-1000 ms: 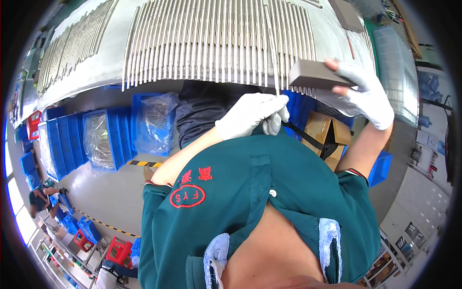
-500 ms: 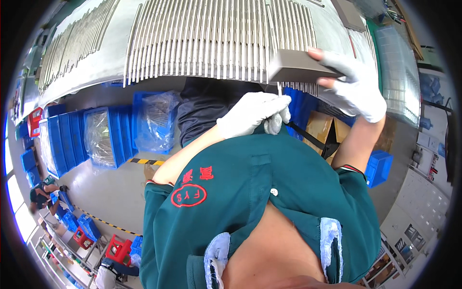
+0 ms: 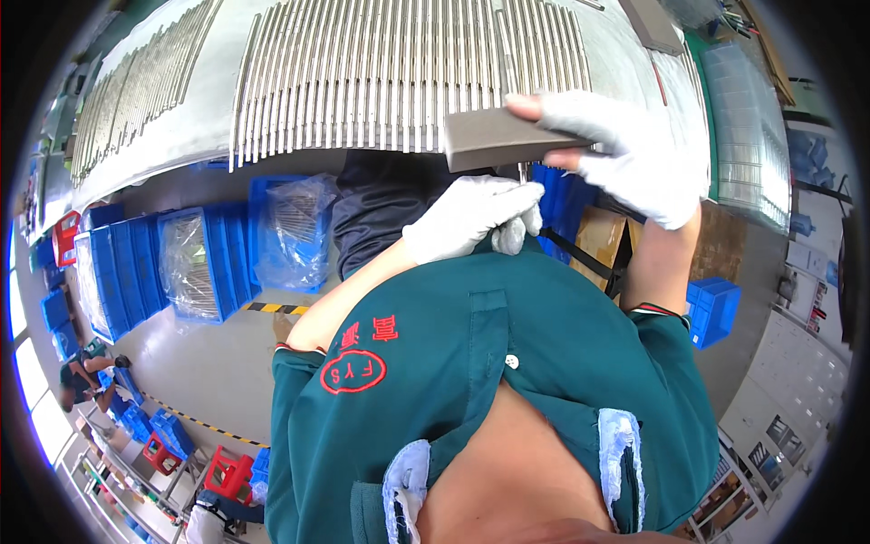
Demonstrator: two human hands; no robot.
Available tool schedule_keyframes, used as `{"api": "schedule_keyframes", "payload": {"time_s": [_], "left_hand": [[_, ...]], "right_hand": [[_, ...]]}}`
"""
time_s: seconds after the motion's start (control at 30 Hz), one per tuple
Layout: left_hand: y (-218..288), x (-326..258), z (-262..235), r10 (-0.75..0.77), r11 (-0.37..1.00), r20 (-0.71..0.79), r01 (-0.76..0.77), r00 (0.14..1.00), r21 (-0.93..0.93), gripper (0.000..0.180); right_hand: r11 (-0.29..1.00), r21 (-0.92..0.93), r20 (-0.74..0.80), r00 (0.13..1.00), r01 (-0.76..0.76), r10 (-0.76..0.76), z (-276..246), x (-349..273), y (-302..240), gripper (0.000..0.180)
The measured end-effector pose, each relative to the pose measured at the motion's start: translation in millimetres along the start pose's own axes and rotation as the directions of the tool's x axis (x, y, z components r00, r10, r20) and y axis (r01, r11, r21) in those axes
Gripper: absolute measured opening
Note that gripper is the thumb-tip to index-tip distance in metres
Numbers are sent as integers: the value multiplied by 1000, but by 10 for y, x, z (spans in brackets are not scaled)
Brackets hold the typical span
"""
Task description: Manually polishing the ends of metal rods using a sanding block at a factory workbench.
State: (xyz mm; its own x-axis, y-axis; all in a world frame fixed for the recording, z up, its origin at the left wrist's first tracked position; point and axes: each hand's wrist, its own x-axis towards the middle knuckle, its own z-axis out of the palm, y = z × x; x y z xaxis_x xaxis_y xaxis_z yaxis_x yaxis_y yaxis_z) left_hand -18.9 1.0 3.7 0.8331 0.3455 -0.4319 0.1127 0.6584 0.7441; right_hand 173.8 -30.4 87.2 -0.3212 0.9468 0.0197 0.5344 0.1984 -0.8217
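My right hand (image 3: 634,150) wears a white glove with bare fingertips. Its thumb and fingers grip a grey-brown rectangular block (image 3: 507,138), which lies across the near ends of the metal rods (image 3: 362,82). My left hand (image 3: 471,216), in a white glove, is closed near the front of my shirt. From its fingers a thin metal rod (image 3: 523,170) sticks up toward the table, passing under the block. The rods lie side by side in a wide row, near ends jutting past the table edge. The held rod's middle is hidden behind the block.
More rods (image 3: 145,86) lie at the table's left. A second grey-brown block (image 3: 654,25) rests at the far right, near clear plastic boxes (image 3: 748,136). Below the table stand blue crates (image 3: 199,258) with plastic-wrapped rods. A cardboard box (image 3: 603,238) stands under the right side.
My right hand has moved the block to the left across the rod ends. My left hand stays almost in place, still closed on the rod.
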Motion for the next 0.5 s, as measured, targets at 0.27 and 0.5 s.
{"api": "schedule_keyframes", "payload": {"time_s": [0.27, 0.5], "left_hand": [[18, -9, -32, 6, 997, 97, 1, 995, -74, 36], [-67, 53, -99, -18, 999, 27, 19, 999, -36, 38]], "right_hand": [[956, 147, -424, 857, -254, 293, -451, -663, 136, 55], [978, 116, -611, 764, -171, 206, -334, -686, 292, 60]]}}
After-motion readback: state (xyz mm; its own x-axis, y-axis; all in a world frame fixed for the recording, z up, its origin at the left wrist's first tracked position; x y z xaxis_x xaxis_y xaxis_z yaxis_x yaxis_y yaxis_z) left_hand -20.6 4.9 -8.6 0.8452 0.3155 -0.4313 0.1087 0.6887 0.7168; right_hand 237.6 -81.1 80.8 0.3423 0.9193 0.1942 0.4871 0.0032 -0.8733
